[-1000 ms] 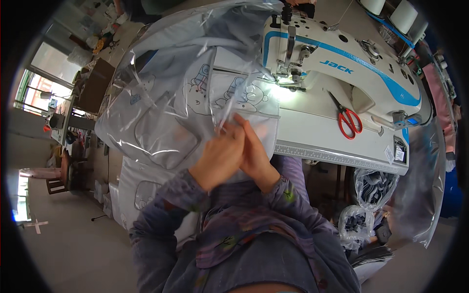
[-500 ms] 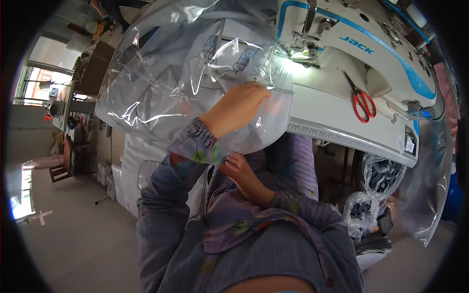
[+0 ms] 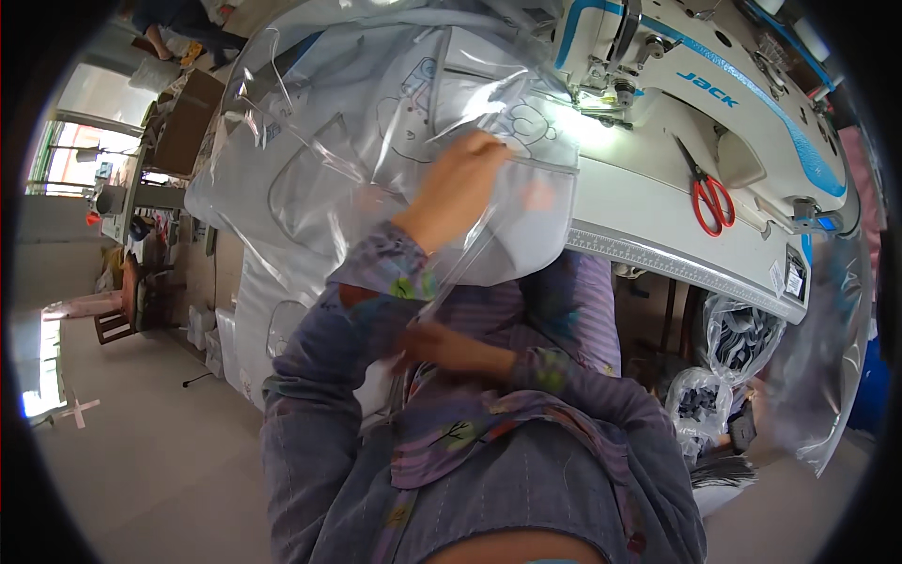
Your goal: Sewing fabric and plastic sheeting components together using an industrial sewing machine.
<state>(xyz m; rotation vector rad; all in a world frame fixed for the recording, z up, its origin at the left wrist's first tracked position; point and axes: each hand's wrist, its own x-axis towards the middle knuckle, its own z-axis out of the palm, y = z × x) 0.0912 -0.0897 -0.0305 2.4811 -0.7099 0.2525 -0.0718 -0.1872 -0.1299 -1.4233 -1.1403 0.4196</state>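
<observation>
- A clear plastic bag [image 3: 376, 160] with pale printed fabric inside is lifted over the near edge of the sewing table [image 3: 658, 246].
- The left hand [image 3: 458, 193] is raised and closed on the bag's film.
- The right hand [image 3: 442, 346] is low at the lap, pinching the bag's lower edge.
- Red scissors [image 3: 709, 197] lie on the table beside the sewing machine [image 3: 695, 85].

floor [image 3: 141, 470]: pale, bare | window [image 3: 66, 164]: bright, far left | chair [image 3: 113, 320]: wooden, by wall | sewing table [image 3: 658, 216]: white, lit by machine lamp [image 3: 587, 94]
</observation>
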